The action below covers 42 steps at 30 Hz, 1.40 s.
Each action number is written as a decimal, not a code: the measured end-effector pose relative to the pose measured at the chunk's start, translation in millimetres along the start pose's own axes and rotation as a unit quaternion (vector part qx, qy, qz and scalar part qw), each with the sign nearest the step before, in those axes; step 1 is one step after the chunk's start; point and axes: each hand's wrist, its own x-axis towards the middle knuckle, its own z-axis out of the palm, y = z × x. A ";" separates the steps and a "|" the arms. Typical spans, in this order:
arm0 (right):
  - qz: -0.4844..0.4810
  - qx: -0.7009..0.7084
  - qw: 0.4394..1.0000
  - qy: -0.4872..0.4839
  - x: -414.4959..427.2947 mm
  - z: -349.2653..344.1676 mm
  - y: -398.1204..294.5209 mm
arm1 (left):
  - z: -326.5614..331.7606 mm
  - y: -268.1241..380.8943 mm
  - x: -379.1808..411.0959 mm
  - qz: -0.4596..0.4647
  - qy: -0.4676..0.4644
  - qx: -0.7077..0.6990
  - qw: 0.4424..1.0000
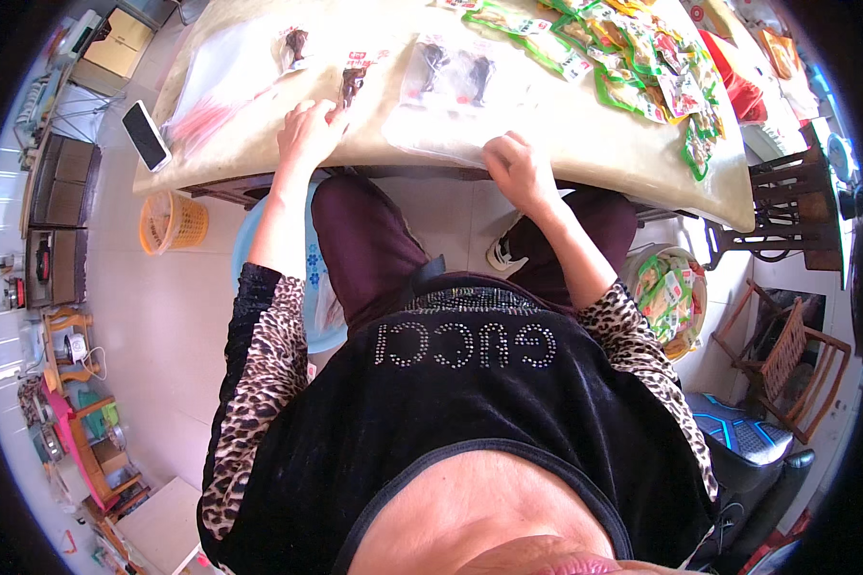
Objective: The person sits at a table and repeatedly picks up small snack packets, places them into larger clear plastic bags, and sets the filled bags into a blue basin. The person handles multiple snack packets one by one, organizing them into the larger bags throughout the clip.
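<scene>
My left hand (313,135) is at the front of the pale table (604,154), its fingers bent. Its fingertips meet the lower end of a small clear packet with dark brown contents (352,85); whether they grip it I cannot tell. My right hand (519,167) is curled at the table's front edge, closed on the near right corner of a large clear plastic bag (439,133). Inside or under that bag's far part show two dark-filled packets (433,68). Another dark-filled packet (295,49) lies farther left, on a stack of clear bags with pink edges (208,118).
Many green-edged food packets (636,57) are heaped at the table's right. A smartphone (146,135) rests on the left edge. Below are a yellow basket (175,221), a blue basin (248,241) and a bucket of packets (667,298). A wooden folding chair (787,345) stands right.
</scene>
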 end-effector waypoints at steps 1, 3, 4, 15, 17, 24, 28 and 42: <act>0.001 0.005 1.000 -0.003 -1.7 -0.1 -1.5 | 0.3 -1.3 -1.2 0.011 0.007 -0.001 1.000; 0.000 0.007 1.000 -0.007 -4.4 -1.2 -4.6 | 3.6 2.5 0.6 0.004 0.039 -0.004 0.999; -0.001 0.005 1.000 -0.009 -5.0 -2.9 -6.7 | 6.0 5.1 2.3 0.001 0.056 -0.006 0.998; 0.022 -0.007 0.999 0.032 8.8 -9.3 -15.3 | 9.2 -22.4 -30.7 -0.159 -0.028 -0.503 0.849; 0.021 -0.018 0.999 0.045 11.2 -6.7 -13.9 | 12.3 -39.3 -53.6 -0.226 -0.051 -0.606 0.761; 0.032 -0.004 0.996 0.088 21.5 -9.4 -23.8 | 12.1 -61.0 -142.4 -0.056 -0.181 -0.786 0.589; 0.032 -0.007 0.995 0.095 22.0 -9.3 -24.0 | 5.4 -13.2 -149.8 -0.083 -0.212 -0.777 0.587; -0.038 -0.046 0.995 0.086 20.9 -7.6 -18.6 | 23.3 77.0 -91.6 -0.151 -0.214 -0.750 0.608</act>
